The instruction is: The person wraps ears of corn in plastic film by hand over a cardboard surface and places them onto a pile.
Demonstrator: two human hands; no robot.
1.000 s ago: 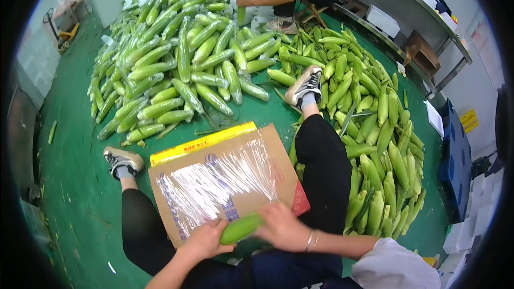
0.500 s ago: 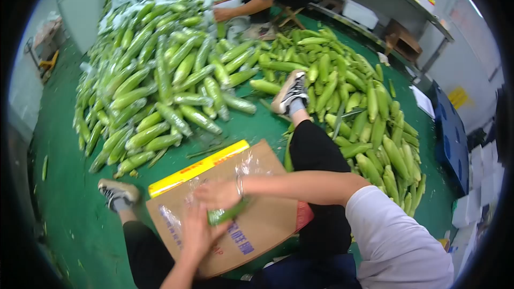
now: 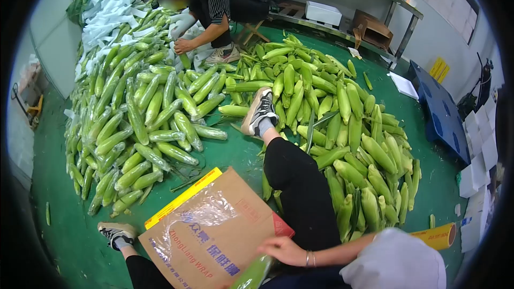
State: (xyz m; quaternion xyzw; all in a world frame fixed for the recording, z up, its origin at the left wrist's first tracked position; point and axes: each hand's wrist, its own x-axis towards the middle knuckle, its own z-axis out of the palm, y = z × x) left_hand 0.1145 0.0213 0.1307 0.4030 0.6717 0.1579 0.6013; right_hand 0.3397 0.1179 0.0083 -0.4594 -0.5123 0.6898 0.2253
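Note:
An ear of corn (image 3: 254, 274) in its green husk, with a shiny film-like surface, lies at the bottom edge, over the near corner of the box. My right hand (image 3: 285, 250) has its fingers bent together at the corn's upper end; the fingertips are partly hidden. My left hand is out of the frame. Between my legs is a brown cardboard box (image 3: 243, 215) with blue and red print, a sheet of clear film (image 3: 206, 213) spread over its top. Along its far left edge lies a yellow strip with red marks (image 3: 184, 195).
Film-wrapped corn (image 3: 128, 128) is heaped at left, unwrapped husked ears (image 3: 342, 123) at right. Another person (image 3: 222, 0) crouches at the far side, a hand on an ear. A yellow tube (image 3: 436, 236), blue pallet (image 3: 436, 109) and white boxes (image 3: 474, 182) stand right.
My right hand has moved from the box's middle toward me and right, along with the corn. My left hand has left the view. The camera view has tilted up, showing more of the other person.

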